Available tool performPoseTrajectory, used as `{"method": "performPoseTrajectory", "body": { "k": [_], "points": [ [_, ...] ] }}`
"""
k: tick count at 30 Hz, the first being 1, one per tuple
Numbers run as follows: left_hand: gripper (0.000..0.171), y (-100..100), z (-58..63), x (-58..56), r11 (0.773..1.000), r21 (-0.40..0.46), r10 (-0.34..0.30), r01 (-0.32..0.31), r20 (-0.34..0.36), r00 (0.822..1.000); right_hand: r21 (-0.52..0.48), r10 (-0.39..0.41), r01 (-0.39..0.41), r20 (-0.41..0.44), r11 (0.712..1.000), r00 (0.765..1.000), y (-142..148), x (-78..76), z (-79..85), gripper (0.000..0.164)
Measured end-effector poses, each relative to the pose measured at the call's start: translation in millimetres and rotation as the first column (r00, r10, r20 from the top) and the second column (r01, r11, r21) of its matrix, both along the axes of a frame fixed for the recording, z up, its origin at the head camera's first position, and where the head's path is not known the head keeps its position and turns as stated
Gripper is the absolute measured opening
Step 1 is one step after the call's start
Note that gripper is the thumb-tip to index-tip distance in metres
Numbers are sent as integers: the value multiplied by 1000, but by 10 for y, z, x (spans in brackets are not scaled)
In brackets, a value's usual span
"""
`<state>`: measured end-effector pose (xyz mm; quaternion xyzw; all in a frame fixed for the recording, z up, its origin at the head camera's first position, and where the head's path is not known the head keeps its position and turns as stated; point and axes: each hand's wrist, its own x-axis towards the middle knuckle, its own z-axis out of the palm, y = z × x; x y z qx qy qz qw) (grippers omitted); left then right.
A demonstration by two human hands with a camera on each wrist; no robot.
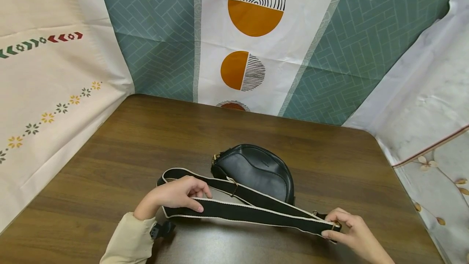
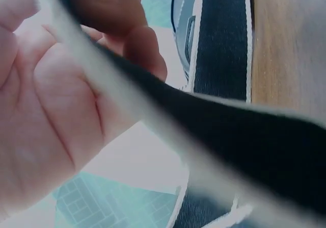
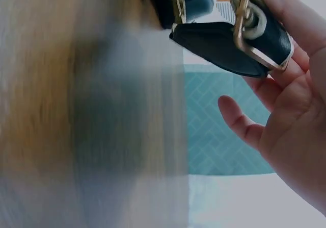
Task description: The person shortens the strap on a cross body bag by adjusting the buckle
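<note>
A black shoulder bag (image 1: 256,172) with a rounded top lies on the table. In front of it, its wide black strap (image 1: 253,215) with off-white edges is stretched sideways in a long loop. My left hand (image 1: 177,192) holds the strap near the loop's left bend, thumb over the front band and fingers curled behind. At the other end my right hand (image 1: 348,229) pinches the strap beside a gold buckle (image 3: 242,29). A black leather tab (image 3: 219,44) links that buckle toward the bag by a gold clasp. A metal slider (image 1: 234,188) sits on the rear band.
The brown wooden table (image 1: 146,133) has a patterned cloth (image 1: 157,44) hanging behind its far edge. Pale cloths hang along the left (image 1: 55,93) and right (image 1: 432,105) sides. A black wrist camera (image 1: 161,229) is strapped on the left wrist, over a beige sleeve.
</note>
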<state>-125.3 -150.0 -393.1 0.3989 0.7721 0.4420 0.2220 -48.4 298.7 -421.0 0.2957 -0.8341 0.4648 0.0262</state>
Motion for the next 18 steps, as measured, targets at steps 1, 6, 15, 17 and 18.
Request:
{"method": "performPoseTrajectory", "body": {
  "k": [1,6,15,17,18],
  "points": [
    [20,1,-3,0,1000,1,-7,7,1,1000,5,-13,13,-43,1000,999,3,-1,-9,36],
    [11,17,-19,-6,999,1,-52,52,-36,998,-7,-36,35,-179,999,983,53,9,-43,45],
    [10,50,-24,-1,996,-48,-72,72,-7,997,73,-112,135,-260,988,959,227,77,-64,50],
    [11,61,-31,0,995,-64,-75,75,1,997,53,-78,94,-253,994,964,265,83,-78,50],
    [11,67,-36,0,994,-71,-77,77,-1,997,46,-57,71,-252,996,966,283,82,-87,50]
  ]
}}
